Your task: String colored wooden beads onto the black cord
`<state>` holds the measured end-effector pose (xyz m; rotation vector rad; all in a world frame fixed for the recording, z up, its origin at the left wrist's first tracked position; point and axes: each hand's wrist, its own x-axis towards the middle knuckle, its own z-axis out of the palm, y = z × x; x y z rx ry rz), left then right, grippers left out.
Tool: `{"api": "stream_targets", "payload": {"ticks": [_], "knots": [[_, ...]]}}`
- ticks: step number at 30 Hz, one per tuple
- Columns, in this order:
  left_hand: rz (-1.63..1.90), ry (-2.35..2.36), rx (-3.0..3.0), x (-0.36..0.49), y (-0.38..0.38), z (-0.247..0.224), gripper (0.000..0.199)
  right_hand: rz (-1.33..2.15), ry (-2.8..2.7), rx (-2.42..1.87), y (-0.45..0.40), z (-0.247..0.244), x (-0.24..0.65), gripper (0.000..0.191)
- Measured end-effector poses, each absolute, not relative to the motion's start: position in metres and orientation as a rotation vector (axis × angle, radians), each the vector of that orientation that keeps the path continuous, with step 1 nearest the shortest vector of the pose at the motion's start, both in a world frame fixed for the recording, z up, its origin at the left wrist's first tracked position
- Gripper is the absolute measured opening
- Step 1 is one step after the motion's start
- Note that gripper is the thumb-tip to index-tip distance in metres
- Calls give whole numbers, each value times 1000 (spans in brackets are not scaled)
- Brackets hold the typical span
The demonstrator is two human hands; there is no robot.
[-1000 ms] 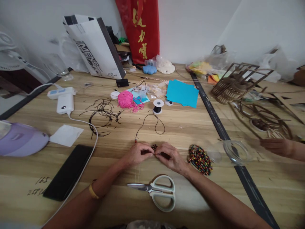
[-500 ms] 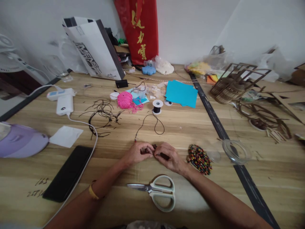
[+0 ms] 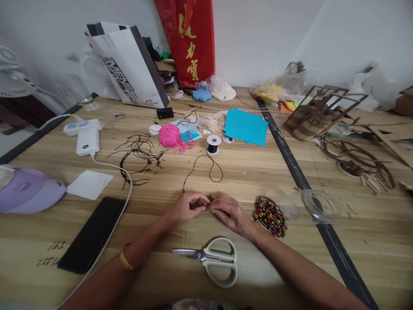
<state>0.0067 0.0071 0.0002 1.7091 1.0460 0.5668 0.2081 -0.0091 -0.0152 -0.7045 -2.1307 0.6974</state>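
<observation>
My left hand (image 3: 189, 206) and my right hand (image 3: 230, 212) meet over the table, fingertips pinched nearly together. Small dark beads (image 3: 210, 198) show just behind the fingertips, apparently on a beaded cord that both hands grip; the fingers cover most of it. From the white spool (image 3: 213, 145) a thin black cord (image 3: 197, 161) loops down to my left hand, with a small reddish bit where it reaches the knuckles. A coil of multicoloured beads (image 3: 270, 216) lies to the right of my right hand. Scissors (image 3: 204, 255) with pale handles rest below both hands.
Left of my forearm lie a black phone (image 3: 92, 234), a white cable and a paper scrap (image 3: 89, 184). Cut black cords (image 3: 138, 155), pink yarn (image 3: 169, 135) and blue sheets (image 3: 245, 126) are farther back. A clear plastic ring (image 3: 320, 206) and bamboo-like baskets (image 3: 306, 122) stand right.
The fingers of my right hand have closed up and flattened slightly, narrowing the gap under them. My left fingertips have shifted a little; everything else stays in place.
</observation>
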Motion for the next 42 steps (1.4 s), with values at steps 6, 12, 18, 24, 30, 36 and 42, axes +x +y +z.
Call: {"api": "stream_targets", "payload": {"ticks": [6, 12, 18, 24, 30, 36, 42], "knots": [[645, 1015, 1783, 5, 8, 5, 26, 651, -2161, -738, -10, -13, 210, 15], [627, 1054, 1772, 5, 5, 4, 17, 615, -2141, -742, -10, -15, 211, 15], [542, 1010, 1639, 8, 5, -7, 17, 607, -2131, -737, -11, -15, 210, 14], [539, 1067, 1767, 8, 5, -6, 9, 618, -2120, -719, -10, -18, 209, 11], [542, 1052, 1747, 8, 5, 2, 10, 685, -2086, -746, -11, -16, 209, 8], [577, 1068, 1698, 9, 3, 2, 7, 801, -1830, -968, -8, -8, 216, 9], [600, 1089, 1672, 9, 4, 2, 5, 787, -1980, -980, -1, -5, 221, 7]]}}
